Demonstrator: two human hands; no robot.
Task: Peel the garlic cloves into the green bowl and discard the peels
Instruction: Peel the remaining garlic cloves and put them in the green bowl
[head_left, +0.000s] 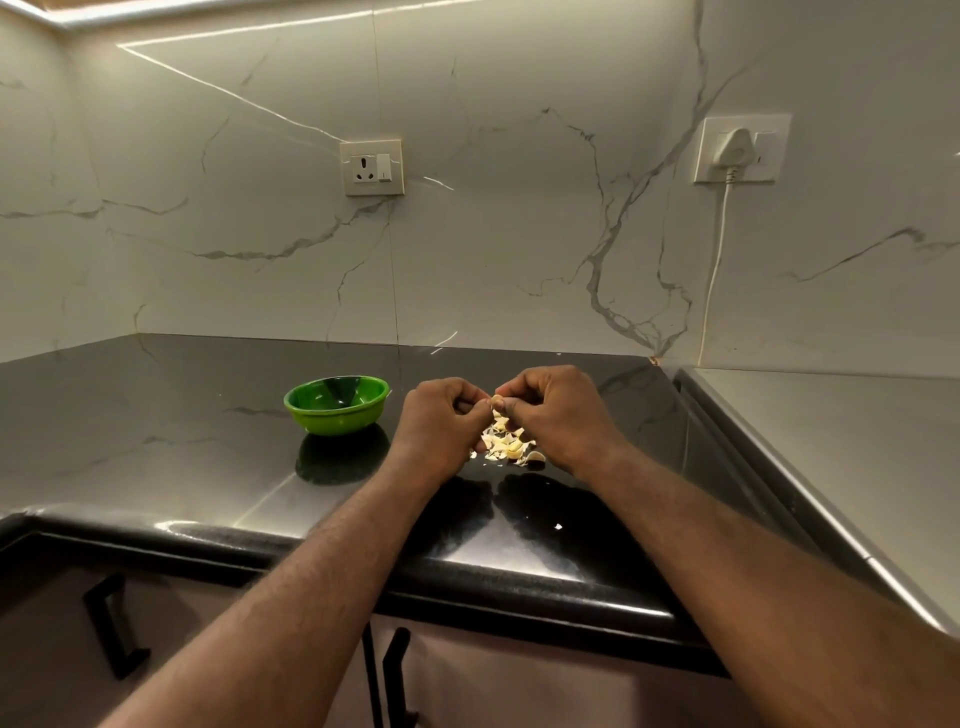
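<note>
A green bowl (336, 404) stands on the black counter (156, 447), left of my hands. My left hand (434, 426) and my right hand (558, 415) are held close together above the counter, fingers curled. Between their fingertips they pinch a pale garlic clove (497, 400). Below the hands lies a small heap of garlic peels (506, 441), with a loose clove (537, 457) at its right edge. The bowl's inside shows only dark reflections; I cannot tell what it holds.
A marble-patterned wall rises behind the counter, with a socket (372, 167) and a white plug (733, 147) whose cord (716, 260) hangs down to the right. A steel surface (831, 441) adjoins on the right. Cabinet handles (111, 629) sit below the counter's front edge.
</note>
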